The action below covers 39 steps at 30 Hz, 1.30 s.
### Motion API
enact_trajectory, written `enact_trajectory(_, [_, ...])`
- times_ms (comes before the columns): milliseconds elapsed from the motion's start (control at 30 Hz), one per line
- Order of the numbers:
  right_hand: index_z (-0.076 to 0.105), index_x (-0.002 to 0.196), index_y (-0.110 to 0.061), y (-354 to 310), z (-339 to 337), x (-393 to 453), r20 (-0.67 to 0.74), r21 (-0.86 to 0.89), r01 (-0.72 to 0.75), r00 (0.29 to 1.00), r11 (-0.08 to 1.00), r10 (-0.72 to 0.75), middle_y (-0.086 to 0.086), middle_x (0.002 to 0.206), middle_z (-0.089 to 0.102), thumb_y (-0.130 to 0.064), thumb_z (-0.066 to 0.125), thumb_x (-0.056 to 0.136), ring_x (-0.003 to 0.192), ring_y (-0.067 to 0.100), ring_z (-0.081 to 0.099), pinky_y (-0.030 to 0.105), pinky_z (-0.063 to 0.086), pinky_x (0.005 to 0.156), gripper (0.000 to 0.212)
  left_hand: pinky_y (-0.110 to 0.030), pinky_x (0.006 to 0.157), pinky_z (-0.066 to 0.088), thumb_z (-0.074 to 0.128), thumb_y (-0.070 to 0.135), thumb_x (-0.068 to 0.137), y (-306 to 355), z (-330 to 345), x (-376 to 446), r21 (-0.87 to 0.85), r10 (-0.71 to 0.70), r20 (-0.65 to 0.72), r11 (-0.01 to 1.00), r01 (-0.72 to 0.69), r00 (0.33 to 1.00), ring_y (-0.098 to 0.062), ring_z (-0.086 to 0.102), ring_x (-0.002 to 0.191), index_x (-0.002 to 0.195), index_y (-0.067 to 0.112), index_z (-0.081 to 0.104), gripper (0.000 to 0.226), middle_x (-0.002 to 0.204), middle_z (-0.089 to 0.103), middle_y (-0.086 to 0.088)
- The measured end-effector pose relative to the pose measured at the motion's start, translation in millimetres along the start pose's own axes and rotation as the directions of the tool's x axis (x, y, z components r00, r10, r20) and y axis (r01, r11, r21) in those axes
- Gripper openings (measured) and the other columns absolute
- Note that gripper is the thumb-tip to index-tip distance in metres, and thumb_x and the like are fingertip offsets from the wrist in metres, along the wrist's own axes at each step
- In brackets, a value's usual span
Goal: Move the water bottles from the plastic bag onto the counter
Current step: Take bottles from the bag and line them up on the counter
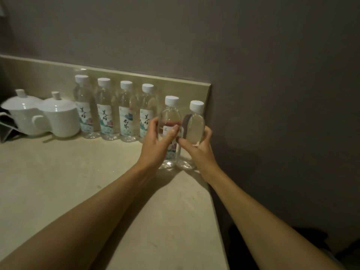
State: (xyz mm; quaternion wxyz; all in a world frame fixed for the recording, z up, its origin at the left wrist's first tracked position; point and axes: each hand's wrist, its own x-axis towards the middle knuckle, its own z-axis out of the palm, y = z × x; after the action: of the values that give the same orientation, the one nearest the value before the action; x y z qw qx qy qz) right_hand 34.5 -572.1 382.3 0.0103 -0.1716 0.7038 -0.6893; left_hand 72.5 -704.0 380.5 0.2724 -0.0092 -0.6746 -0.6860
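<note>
Got one water bottle in each hand right now, both standing at the right end of the counter [58, 172], a bit forward of the row. My left hand [155, 145] is wrapped around the left bottle [169, 117] at label height, thumb across the front. My right hand [196, 147] is curled around the right bottle [194, 123], fingers round the far side near the wall [272, 94]. Both grips are closed snug on the bottles, not squeezing hard from the look of it. Bases seem to be down on the counter, though it's dim here, so I can't swear they're fully seated.

The other four bottles [115, 110] are already lined up against the backsplash [175, 84], caps on, labels facing out. To finish this step cleanly I'd slide these two straight back so they sit in line with the fourth one, keep them upright, and let go only once each base is flat. The counter edge is close on the right, so I'd push back, not sideways.

Two white lidded cups [48, 115] sit left of the row. The plastic bag isn't in view.
</note>
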Motion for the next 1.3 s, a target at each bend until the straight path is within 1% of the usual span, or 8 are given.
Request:
enact_trajectory(100, [0.035, 0.119, -0.021, 4, 2, 2, -0.067, -0.156, 0.015, 0.997, 0.988, -0.026, -0.002, 0.105, 0.063, -0.026, 0.085, 0.071, 0.082, -0.008, 0.066, 0.013, 0.054, 0.066, 0.070, -0.039, 0.092, 0.057, 0.065, 0.039, 0.092, -2, -3, 4, 0.027, 0.010, -0.001, 1.000, -0.010, 1.000, -0.009, 0.063, 0.110, 0.121, 0.033, 0.052, 0.032, 0.118, 0.063, 0.010])
enact_trajectory(333, [0.057, 0.121, -0.015, -1, -12, 4, 0.023, -0.135, -0.027, 0.999, 0.990, 0.030, 0.008, 0.109, 0.072, -0.015, 0.080, 0.077, 0.101, 0.022, 0.070, 0.039, 0.057, 0.088, 0.050, -0.052, 0.096, 0.055, 0.064, 0.038, 0.092, 4, -14, 7, 0.052, -0.015, 0.050, 0.999, 0.013, 0.999, -0.021, 0.063, 0.115, 0.132, 0.015, 0.051, 0.049, 0.124, 0.063, -0.004])
enact_trajectory(500, [0.048, 0.124, -0.016, -5, -5, -1, 0.063, -0.093, -0.039, 0.997, 0.995, 0.045, 0.003, 0.103, 0.070, -0.021, 0.075, 0.069, 0.090, 0.011, 0.072, 0.025, 0.058, 0.072, 0.061, -0.048, 0.106, 0.047, 0.064, 0.039, 0.092, 5, -21, 3, 0.178, 0.010, 0.164, 0.983, -0.040, 0.986, -0.020, 0.055, 0.124, 0.142, 0.022, 0.043, 0.057, 0.134, 0.053, -0.006])
enact_trajectory(600, [0.030, 0.126, -0.022, -2, -9, -8, -0.007, -0.387, -0.016, 1.000, 0.922, 0.015, 0.001, 0.121, 0.055, -0.039, 0.085, 0.068, 0.109, 0.016, 0.061, 0.039, 0.052, 0.094, 0.081, -0.041, 0.111, 0.040, 0.073, 0.040, 0.084, 1, -27, -3, 0.491, -0.003, 0.156, 0.868, -0.075, 0.988, -0.021, 0.045, 0.127, 0.142, 0.019, 0.041, 0.070, 0.134, 0.046, -0.007])
enact_trajectory(700, [0.035, 0.118, -0.020, 1, -12, -13, -0.047, -0.609, -0.023, 0.999, 0.793, -0.006, 0.005, 0.126, 0.049, -0.051, 0.083, 0.064, 0.118, 0.024, 0.052, 0.047, 0.048, 0.098, 0.079, -0.039, 0.107, 0.044, 0.079, 0.042, 0.078, 1, -32, -12, 0.659, -0.010, 0.088, 0.750, -0.051, 0.996, -0.022, 0.047, 0.123, 0.140, 0.016, 0.043, 0.077, 0.132, 0.047, -0.007])
enact_trajectory(800, [0.046, 0.113, -0.016, 4, -16, -12, -0.032, -0.553, -0.013, 0.999, 0.833, -0.005, 0.004, 0.117, 0.059, -0.040, 0.084, 0.069, 0.109, 0.023, 0.061, 0.046, 0.055, 0.088, 0.063, -0.035, 0.097, 0.049, 0.076, 0.039, 0.082, 2, -30, -19, 0.686, -0.001, 0.061, 0.726, -0.041, 0.998, -0.021, 0.053, 0.111, 0.133, 0.014, 0.051, 0.062, 0.124, 0.051, -0.007])
enact_trajectory(967, [0.050, 0.115, -0.025, 9, -17, -9, 0.041, -0.406, -0.015, 0.999, 0.914, 0.035, -0.012, 0.104, 0.059, -0.023, 0.080, 0.076, 0.097, 0.007, 0.061, 0.015, 0.049, 0.068, 0.050, -0.025, 0.087, 0.042, 0.072, 0.036, 0.086, 1, -17, -24, 0.688, 0.026, 0.005, 0.725, -0.022, 1.000, -0.020, 0.053, 0.109, 0.128, 0.015, 0.052, 0.050, 0.121, 0.052, -0.006])
enact_trajectory(1300, [0.041, 0.110, -0.026, 18, -2, -13, -0.160, -0.411, -0.040, 0.987, 0.911, -0.029, -0.005, 0.112, 0.048, -0.030, 0.083, 0.072, 0.100, 0.013, 0.056, 0.017, 0.045, 0.068, 0.057, -0.038, 0.096, 0.052, 0.082, 0.029, 0.077, -6, -11, -21, 0.624, -0.023, -0.142, 0.774, 0.107, 0.990, -0.024, 0.055, 0.116, 0.130, 0.012, 0.045, 0.066, 0.127, 0.052, -0.008])
